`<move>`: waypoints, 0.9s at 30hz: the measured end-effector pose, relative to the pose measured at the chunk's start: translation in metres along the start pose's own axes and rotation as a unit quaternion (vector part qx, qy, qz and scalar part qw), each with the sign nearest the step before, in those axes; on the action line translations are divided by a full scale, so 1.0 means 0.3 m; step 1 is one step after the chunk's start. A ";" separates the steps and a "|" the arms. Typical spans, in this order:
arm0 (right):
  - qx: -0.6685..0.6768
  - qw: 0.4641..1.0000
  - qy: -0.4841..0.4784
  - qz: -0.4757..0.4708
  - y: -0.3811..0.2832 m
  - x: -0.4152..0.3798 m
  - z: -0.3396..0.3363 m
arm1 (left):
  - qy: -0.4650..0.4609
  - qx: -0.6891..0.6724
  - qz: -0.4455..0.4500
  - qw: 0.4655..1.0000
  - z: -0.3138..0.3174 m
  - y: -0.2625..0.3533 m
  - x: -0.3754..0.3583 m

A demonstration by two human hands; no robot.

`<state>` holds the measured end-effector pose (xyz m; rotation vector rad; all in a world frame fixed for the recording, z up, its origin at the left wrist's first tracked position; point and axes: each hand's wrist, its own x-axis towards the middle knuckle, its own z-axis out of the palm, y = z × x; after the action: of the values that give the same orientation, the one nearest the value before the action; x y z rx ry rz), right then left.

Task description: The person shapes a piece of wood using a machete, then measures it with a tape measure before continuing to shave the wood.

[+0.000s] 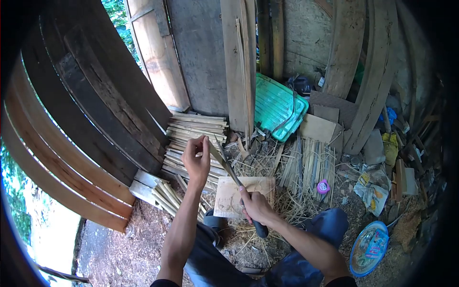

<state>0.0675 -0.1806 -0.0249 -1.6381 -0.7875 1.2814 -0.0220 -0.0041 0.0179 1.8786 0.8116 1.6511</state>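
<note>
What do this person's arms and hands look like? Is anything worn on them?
Both hands, the left hand and the right hand, are bare: no gloves, rings or watch show. The forearms are bare too, long and lean. Dark sleeve edges just show at the bottom of the picture, near the elbows.

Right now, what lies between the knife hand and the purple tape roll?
Head view: between the right hand and the tape roll lie a flat board corner and loose straw.
</note>
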 end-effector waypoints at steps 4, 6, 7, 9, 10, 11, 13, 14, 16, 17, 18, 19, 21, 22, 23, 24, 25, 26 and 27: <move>-0.074 0.996 0.023 -0.032 0.018 0.011 0.007 | 0.016 0.003 0.029 0.999 -0.001 0.021 -0.001; -0.077 0.997 0.021 -0.018 0.036 0.023 0.005 | -0.020 0.004 0.031 0.999 -0.014 0.017 0.004; -0.092 0.996 0.017 -0.016 0.056 0.040 0.007 | -0.018 -0.006 0.025 1.000 -0.018 0.003 0.012; -0.032 0.999 0.000 0.036 0.068 0.045 0.013 | -0.012 -0.007 0.014 1.000 -0.030 -0.003 0.018; 0.026 0.995 -0.019 0.090 0.075 0.045 0.017 | -0.005 -0.008 0.000 1.000 -0.037 -0.007 0.019; 0.024 0.995 -0.021 0.090 0.100 0.054 0.022 | -0.012 -0.015 -0.004 1.000 -0.042 -0.016 0.021; -0.028 0.983 0.020 0.183 0.148 0.065 0.028 | -0.011 -0.022 -0.003 1.000 -0.039 -0.023 0.019; -0.026 0.982 0.022 0.184 0.163 0.075 0.022 | -0.012 -0.034 0.002 0.999 -0.028 -0.027 0.023; 0.029 0.991 -0.006 0.129 0.130 0.072 0.018 | -0.026 -0.043 -0.002 0.999 -0.019 -0.022 0.028; 0.082 0.992 -0.002 0.097 0.105 0.074 0.010 | -0.034 -0.052 -0.007 0.998 -0.021 -0.024 0.026; 0.076 0.992 -0.005 0.100 0.053 0.064 -0.005 | -0.057 -0.052 -0.018 0.997 -0.023 -0.034 0.025; 0.099 0.995 0.004 0.016 0.000 0.052 -0.019 | -0.060 -0.066 -0.013 0.996 -0.018 -0.029 0.026; 0.122 0.990 0.012 -0.067 -0.054 0.019 -0.024 | -0.074 -0.068 -0.013 0.995 -0.004 -0.018 0.026; 0.173 0.979 0.025 -0.106 -0.073 0.003 -0.017 | -0.073 -0.068 -0.015 0.995 -0.003 -0.012 0.023; 0.223 0.963 0.038 -0.145 -0.083 -0.002 -0.009 | -0.081 -0.066 -0.018 0.994 -0.001 -0.002 0.020; 0.247 0.957 0.047 -0.142 -0.057 -0.001 0.015 | -0.089 -0.064 -0.020 0.994 0.004 0.007 0.018; 0.265 0.961 0.019 -0.072 -0.038 -0.003 0.038 | -0.092 -0.053 -0.001 0.994 0.011 0.008 0.013; 0.281 0.960 -0.008 -0.001 -0.024 -0.003 0.048 | -0.094 -0.055 0.000 0.994 0.013 0.014 0.003; 0.303 0.945 -0.068 0.105 -0.026 0.008 0.037 | -0.093 -0.051 -0.002 0.994 0.011 0.028 -0.005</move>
<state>0.0578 -0.1723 -0.0195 -1.1584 -0.2475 1.6031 -0.0180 -0.0109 0.0224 1.9221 0.6419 1.4594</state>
